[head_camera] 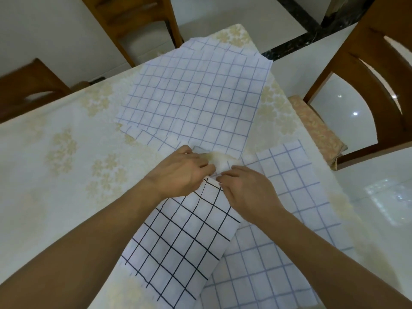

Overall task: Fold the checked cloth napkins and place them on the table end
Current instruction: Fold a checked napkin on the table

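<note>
Hands, left hand (181, 172) and right hand (246, 189), pinch the black-checked napkin (178, 237); I fear dragging the blue-checked napkin (287, 230) underneath.

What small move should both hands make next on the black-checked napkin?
Probably draw its far end back to fold it. Left hand and right hand pinch the far edge of the black-checked napkin, which lies long over a blue-checked napkin.
</note>
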Motion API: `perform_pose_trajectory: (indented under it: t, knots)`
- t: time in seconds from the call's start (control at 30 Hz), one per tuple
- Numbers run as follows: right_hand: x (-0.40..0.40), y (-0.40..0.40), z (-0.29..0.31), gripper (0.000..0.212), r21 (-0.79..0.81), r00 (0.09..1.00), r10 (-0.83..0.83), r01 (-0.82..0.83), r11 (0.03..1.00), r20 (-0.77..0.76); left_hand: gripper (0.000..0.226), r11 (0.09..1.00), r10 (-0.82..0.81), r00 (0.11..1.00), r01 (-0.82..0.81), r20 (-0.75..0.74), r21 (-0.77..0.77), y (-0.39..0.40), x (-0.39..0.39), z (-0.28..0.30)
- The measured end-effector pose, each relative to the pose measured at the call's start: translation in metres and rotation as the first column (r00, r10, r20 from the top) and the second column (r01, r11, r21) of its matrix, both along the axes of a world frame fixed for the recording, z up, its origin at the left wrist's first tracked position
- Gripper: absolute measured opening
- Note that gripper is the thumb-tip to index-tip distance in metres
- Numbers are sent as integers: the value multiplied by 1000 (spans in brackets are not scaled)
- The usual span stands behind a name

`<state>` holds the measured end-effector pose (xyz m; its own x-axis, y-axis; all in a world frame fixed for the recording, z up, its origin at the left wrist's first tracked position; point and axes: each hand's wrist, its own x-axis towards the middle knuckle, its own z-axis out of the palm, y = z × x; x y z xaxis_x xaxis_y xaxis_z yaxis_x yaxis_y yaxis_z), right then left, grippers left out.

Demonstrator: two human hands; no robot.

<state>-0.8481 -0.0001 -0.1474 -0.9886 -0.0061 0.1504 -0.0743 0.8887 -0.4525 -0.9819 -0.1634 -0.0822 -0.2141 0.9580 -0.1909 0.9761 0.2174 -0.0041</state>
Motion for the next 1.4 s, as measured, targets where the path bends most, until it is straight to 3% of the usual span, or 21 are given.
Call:
perform_pose_trajectory:
  t: [0.17,0.33,0.43,0.53,0.63,0.77,1.13,1.4]
  knots:
    - [7,-16,17,10,13,999,38,-39,999,29,24,969,150,988,-156,-49,-189,-19,3,18]
    - [24,-43,27,39,53,994,79,-75,996,-74,13,966,254,965,-256,-59,-36,-47,19,21]
    - [43,-68,34,53,82,996,56,-50,995,-71,49,977,211,977,-212,-19,-26,-68,27,18]
    - [63,-97,36,51,121,998,40,-33,992,-57,75,989,140,990,-141,-35,-39,-98,34,12]
    - [81,-127,42,56,125,999,5,0,992,-39,75,992,121,992,-120,-23,41,-126,51,14]
    - [107,-168,43,53,146,999,-36,40,988,-28,52,992,95,994,-91,-52,87,-169,73,10]
    - [159,-237,22,57,238,999,-27,20,971,24,81,987,153,988,-151,-19,61,-244,120,-26]
    - [179,-252,-8,53,262,995,-20,-6,965,96,72,984,173,985,-171,-27,41,-265,141,-59]
